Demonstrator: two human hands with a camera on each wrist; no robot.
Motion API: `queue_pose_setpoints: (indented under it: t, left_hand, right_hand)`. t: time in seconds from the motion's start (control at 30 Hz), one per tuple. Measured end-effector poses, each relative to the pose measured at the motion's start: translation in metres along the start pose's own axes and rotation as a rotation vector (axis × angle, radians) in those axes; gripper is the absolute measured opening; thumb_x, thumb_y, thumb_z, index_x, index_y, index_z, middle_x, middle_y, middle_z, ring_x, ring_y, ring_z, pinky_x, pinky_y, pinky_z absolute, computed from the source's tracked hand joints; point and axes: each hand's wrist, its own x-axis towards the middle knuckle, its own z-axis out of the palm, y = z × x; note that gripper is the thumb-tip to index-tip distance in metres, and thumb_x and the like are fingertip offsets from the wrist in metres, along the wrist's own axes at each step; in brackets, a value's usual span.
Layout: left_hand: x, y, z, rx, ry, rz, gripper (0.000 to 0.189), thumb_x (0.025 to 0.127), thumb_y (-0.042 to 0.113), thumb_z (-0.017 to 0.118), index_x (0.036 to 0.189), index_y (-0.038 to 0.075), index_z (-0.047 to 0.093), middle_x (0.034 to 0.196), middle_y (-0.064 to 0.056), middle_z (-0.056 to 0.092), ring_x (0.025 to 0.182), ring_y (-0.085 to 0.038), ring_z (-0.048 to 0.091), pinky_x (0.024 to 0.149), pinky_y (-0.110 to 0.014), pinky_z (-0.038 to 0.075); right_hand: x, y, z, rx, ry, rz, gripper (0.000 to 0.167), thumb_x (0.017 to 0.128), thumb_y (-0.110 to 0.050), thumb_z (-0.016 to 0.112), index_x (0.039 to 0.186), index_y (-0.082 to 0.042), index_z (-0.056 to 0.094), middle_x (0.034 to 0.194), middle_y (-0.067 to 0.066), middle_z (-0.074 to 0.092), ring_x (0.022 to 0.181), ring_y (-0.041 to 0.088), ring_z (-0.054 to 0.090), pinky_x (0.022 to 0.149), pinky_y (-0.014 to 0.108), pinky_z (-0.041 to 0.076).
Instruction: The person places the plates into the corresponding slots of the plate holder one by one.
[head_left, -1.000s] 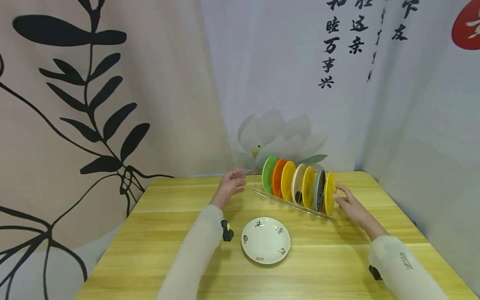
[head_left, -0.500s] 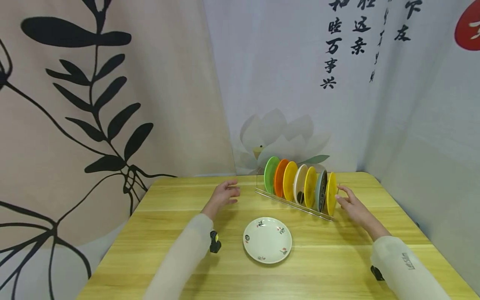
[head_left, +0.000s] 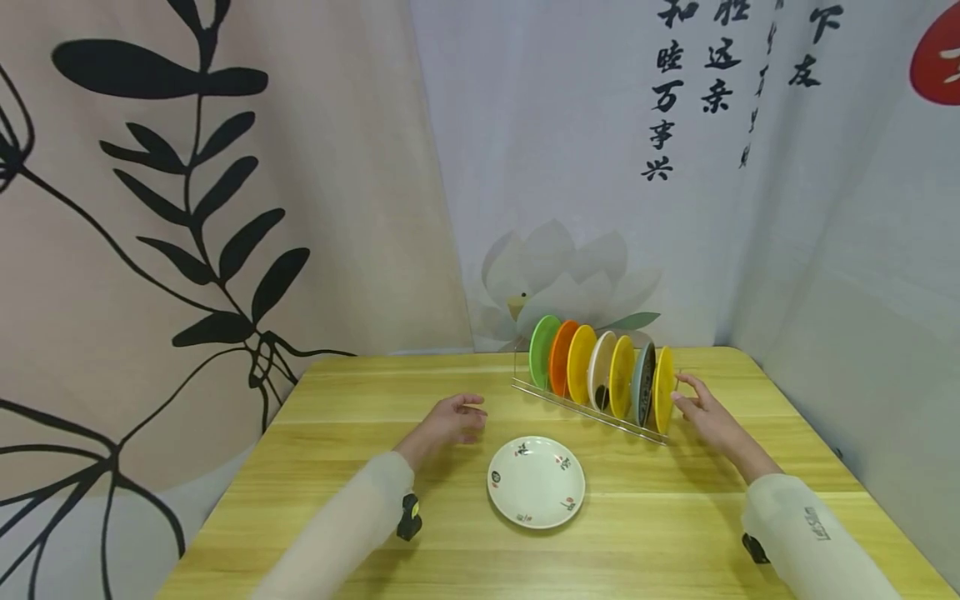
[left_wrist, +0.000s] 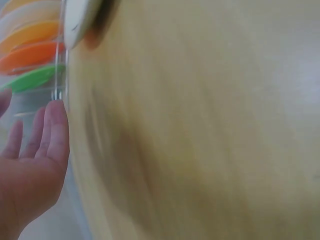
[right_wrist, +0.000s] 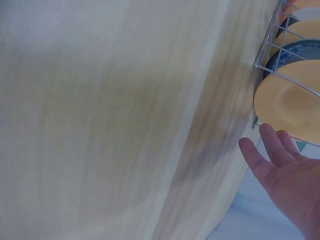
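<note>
Near the white plate with small floral prints (head_left: pixel 536 482), my left hand (head_left: pixel 446 427) hovers over the table, fingers relaxed and holding nothing. The plate lies flat; its edge also shows in the left wrist view. My right hand (head_left: pixel 708 414) is at the right end of a wire dish rack (head_left: pixel 552 400), fingers loosely extended beside the last yellow plate (head_left: pixel 663 392). Whether its fingertips touch the rack wire I cannot tell. In the rack several plates stand on edge, among them a green plate (head_left: pixel 543 354), an orange plate (head_left: pixel 559 358) and a blue-grey patterned plate (head_left: pixel 643 383).
The wooden table (head_left: pixel 315 475) carries the rack near its back edge. Behind it hangs a printed curtain (head_left: pixel 360 167), and another fabric wall (head_left: pixel 855 275) stands along the right side.
My left hand has drawn back from beside the rack's left end, toward me and nearer the white plate. The right hand stays at the rack's right end.
</note>
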Motion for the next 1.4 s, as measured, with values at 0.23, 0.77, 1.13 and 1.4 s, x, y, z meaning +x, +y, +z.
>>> queue_pose_setpoints:
  t: [0.23,0.77,1.13,1.4]
  left_hand:
    - [-0.015,-0.01,0.008,0.014,-0.076,-0.054,0.051,0.091,0.0,0.067,0.138,-0.005,0.046,0.12,-0.02,0.061,0.097,-0.029,0.065,0.082,-0.044,0.058]
    - [-0.019,-0.023,0.019,0.038,-0.167,-0.061,0.051,0.088,0.0,0.07,0.135,-0.007,0.05,0.114,-0.016,0.062,0.092,-0.023,0.065,0.078,-0.042,0.06]
    - [-0.016,-0.023,0.029,0.093,-0.139,-0.076,0.048,0.083,-0.004,0.072,0.129,-0.005,0.057,0.109,-0.013,0.062,0.089,-0.023,0.064,0.073,-0.038,0.06]
    - [-0.014,-0.024,0.035,0.153,-0.111,-0.068,0.046,0.079,-0.012,0.071,0.123,-0.004,0.062,0.099,-0.011,0.059,0.086,-0.02,0.058,0.067,-0.032,0.059]
  right_hand:
    - [-0.002,0.0,0.001,0.001,-0.003,0.01,0.066,0.108,-0.043,0.03,0.155,-0.003,0.008,0.141,0.046,0.032,0.121,0.06,0.045,0.093,0.069,0.043]
    - [-0.001,0.001,0.002,-0.017,0.007,-0.004,0.065,0.109,-0.041,0.029,0.155,-0.001,0.009,0.14,0.047,0.034,0.118,0.06,0.048,0.091,0.067,0.045]
    - [-0.001,0.001,0.001,-0.018,0.0,-0.017,0.065,0.109,-0.041,0.028,0.155,0.0,0.007,0.14,0.047,0.032,0.118,0.061,0.047,0.09,0.068,0.045]
    - [-0.002,-0.002,0.002,0.002,-0.004,0.0,0.068,0.108,-0.046,0.03,0.156,-0.004,0.008,0.142,0.045,0.032,0.121,0.06,0.045,0.092,0.069,0.043]
